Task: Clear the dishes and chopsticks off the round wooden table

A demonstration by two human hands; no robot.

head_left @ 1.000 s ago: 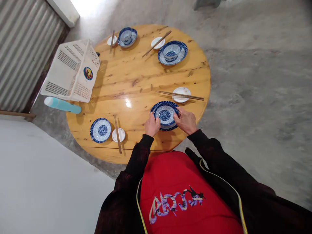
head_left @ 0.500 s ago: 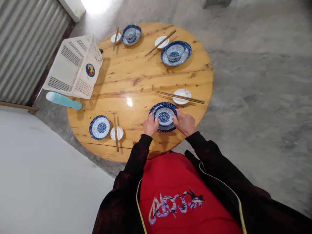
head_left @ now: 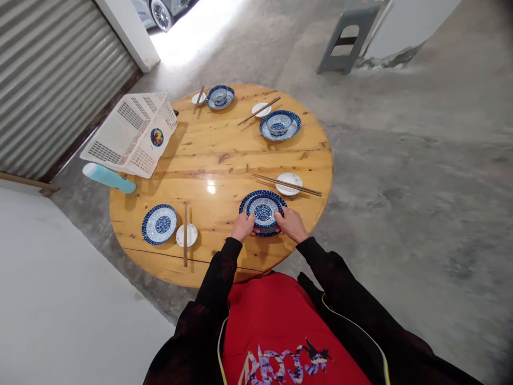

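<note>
Near the table's front edge, both my hands grip a blue-and-white bowl (head_left: 263, 210) from its two sides. Under it lies a matching plate (head_left: 242, 202), mostly covered; whether the bowl touches it I cannot tell. My left hand (head_left: 243, 225) has its thumb over the bowl's left rim and its fingers beneath. On the opposite side, my right hand (head_left: 292, 223) pinches the rim in the same way. Just beyond the right hand, a pair of chopsticks (head_left: 308, 189) rests across a small white dish (head_left: 289, 179).
On the round wooden table (head_left: 208, 160), a blue-patterned plate (head_left: 159, 224) lies left beside a white dish (head_left: 192, 234) with chopsticks. Two plates with bowls (head_left: 279, 124) stand farther off. A white plastic basket (head_left: 136, 133) and a turquoise bottle (head_left: 109, 177) occupy the left edge.
My view has tilted up, bringing a grey stool and a car wheel into sight. Both hands stay on the bowl, which has shifted slightly away from me over the plate.
</note>
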